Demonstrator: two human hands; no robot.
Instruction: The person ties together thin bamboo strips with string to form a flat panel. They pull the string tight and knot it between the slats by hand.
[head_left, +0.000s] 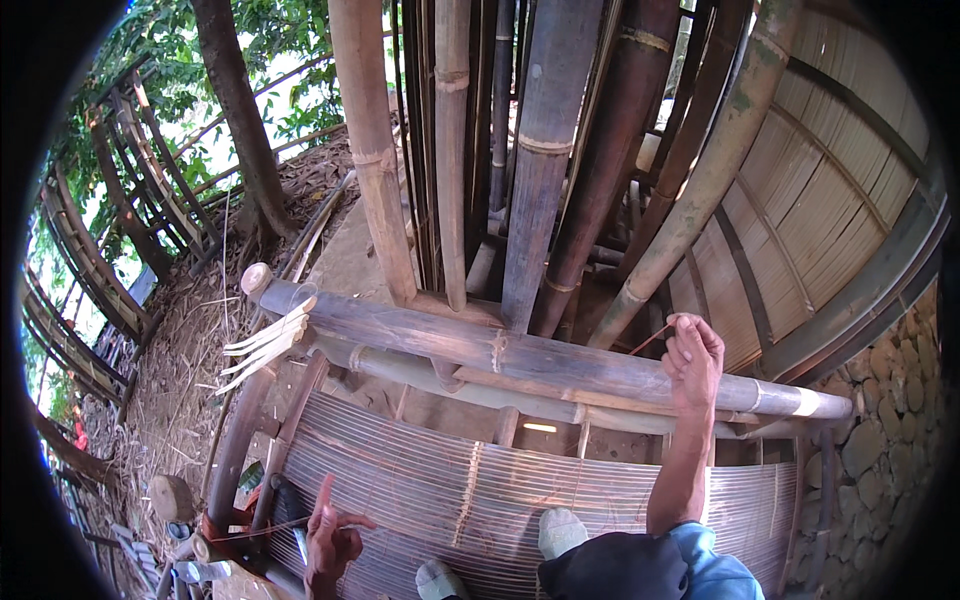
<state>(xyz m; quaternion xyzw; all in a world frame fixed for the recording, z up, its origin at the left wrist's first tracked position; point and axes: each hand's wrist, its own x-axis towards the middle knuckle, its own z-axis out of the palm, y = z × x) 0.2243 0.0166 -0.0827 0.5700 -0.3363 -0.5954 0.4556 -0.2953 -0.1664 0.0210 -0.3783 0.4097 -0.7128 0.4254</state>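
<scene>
My right hand (692, 350) is raised over the right part of a thick horizontal bamboo pole (430, 335). Its fingertips pinch a thin reddish-brown strip (650, 340) that slants down to the left. Low on the left, my left hand (335, 537) hovers near the left end of a slatted bamboo bench (385, 460), two fingers stretched apart and the others partly curled. A thin reddish cord (262, 531) runs from the bench's corner toward this hand; whether the fingers touch it I cannot tell.
Pale split strips (270, 343) hang bundled at the pole's left end. Upright bamboo poles (545, 150) stand behind it. At right are a woven panel (800, 200) and a stone wall (880, 440). My light-coloured feet (563, 530) rest on the slats. A tree trunk (235, 110) rises at left.
</scene>
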